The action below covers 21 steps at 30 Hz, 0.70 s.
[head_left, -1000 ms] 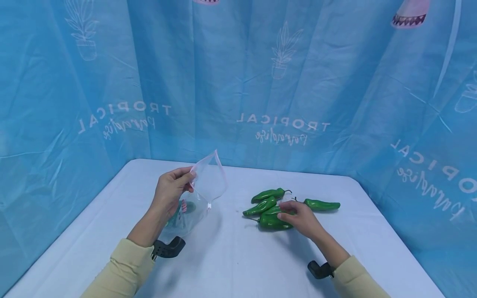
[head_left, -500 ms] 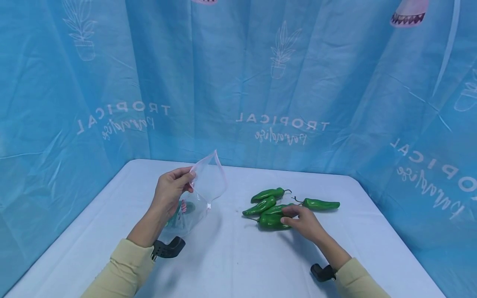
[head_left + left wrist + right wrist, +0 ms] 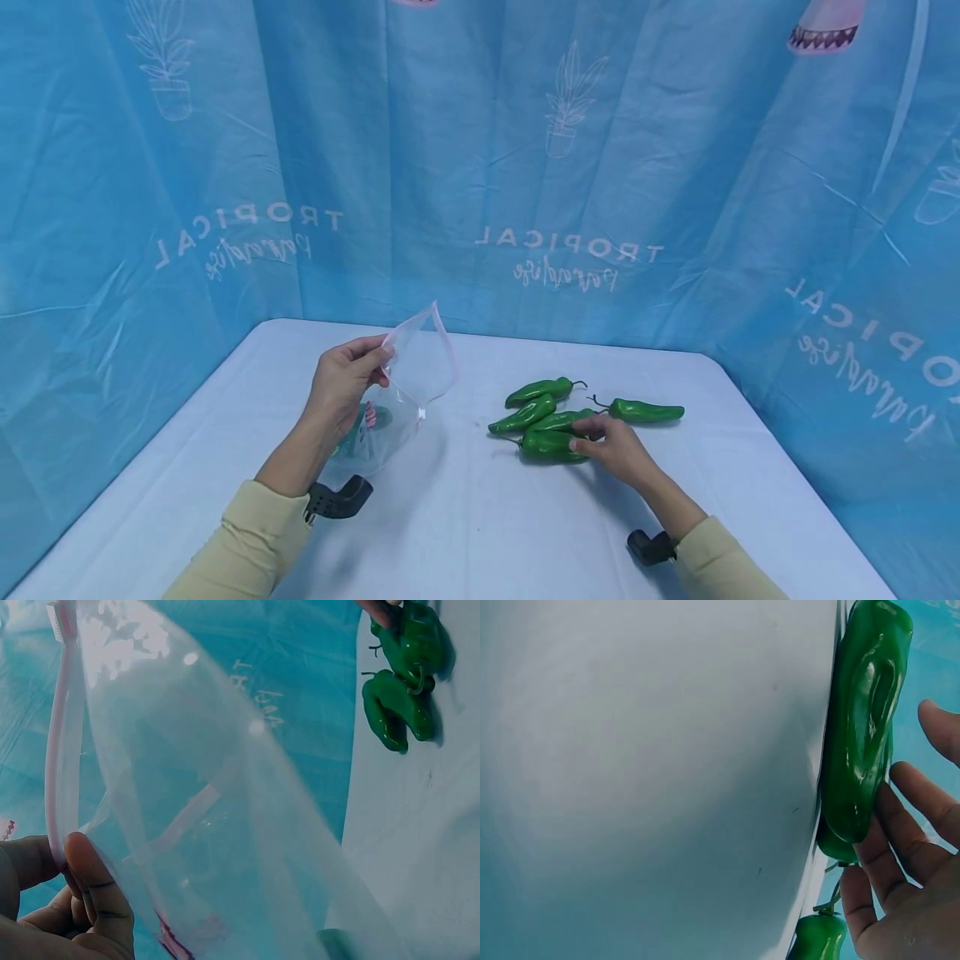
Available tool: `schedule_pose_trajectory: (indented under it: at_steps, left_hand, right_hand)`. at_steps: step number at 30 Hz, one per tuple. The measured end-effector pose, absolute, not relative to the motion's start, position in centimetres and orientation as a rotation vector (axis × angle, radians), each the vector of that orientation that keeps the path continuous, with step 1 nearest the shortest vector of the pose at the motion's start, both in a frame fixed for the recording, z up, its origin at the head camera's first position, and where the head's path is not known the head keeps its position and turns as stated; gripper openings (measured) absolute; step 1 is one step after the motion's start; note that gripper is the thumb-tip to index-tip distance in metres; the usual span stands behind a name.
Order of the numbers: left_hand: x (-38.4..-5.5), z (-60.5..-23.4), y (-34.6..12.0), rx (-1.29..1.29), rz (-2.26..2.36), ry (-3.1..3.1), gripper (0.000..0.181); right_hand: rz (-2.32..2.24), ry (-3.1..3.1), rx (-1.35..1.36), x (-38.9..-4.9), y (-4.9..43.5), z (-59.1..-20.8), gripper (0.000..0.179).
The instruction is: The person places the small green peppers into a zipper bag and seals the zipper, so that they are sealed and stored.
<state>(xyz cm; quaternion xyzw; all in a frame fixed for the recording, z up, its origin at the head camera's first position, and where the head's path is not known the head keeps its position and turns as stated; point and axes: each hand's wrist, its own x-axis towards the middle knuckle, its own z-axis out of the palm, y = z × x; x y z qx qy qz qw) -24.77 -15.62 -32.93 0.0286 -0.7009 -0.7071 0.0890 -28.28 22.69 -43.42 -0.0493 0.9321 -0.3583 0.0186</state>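
Note:
My left hand [image 3: 343, 379] pinches the rim of a clear zip-top plastic bag [image 3: 423, 367] between thumb and fingers. The bag's pink-edged mouth gapes toward the upper right, its slider at the lower corner. In the left wrist view the bag [image 3: 202, 750] fills the middle, with thumb and fingers at its zip strip. Right of it, my right hand [image 3: 615, 450] is at the near green pepper [image 3: 547, 447]. In the right wrist view, fingertips of the right hand [image 3: 911, 847] reach the end of the pepper [image 3: 862, 735], while the thumb stands apart.
Several green peppers lie clustered mid-table, among them a back pepper [image 3: 540, 392] and one left of the middle [image 3: 525, 417]. Another pepper [image 3: 647, 412] lies apart on the right. A blue curtain [image 3: 465, 167] hangs behind the white table [image 3: 480, 533].
My right hand has shifted slightly right along the near pepper, uncovering more of the peppers beneath. The left hand and the bag have stayed in place.

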Motion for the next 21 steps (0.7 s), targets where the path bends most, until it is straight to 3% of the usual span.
schedule_pose_trajectory:
  at_steps: [21]
  left_hand:
    - [-24.77, -32.81, -15.54, 0.071, -2.108, -2.075, 0.041]
  right_hand:
    - [-1.021, 2.834, -0.088, -28.67, 23.32, -44.13, 0.041]
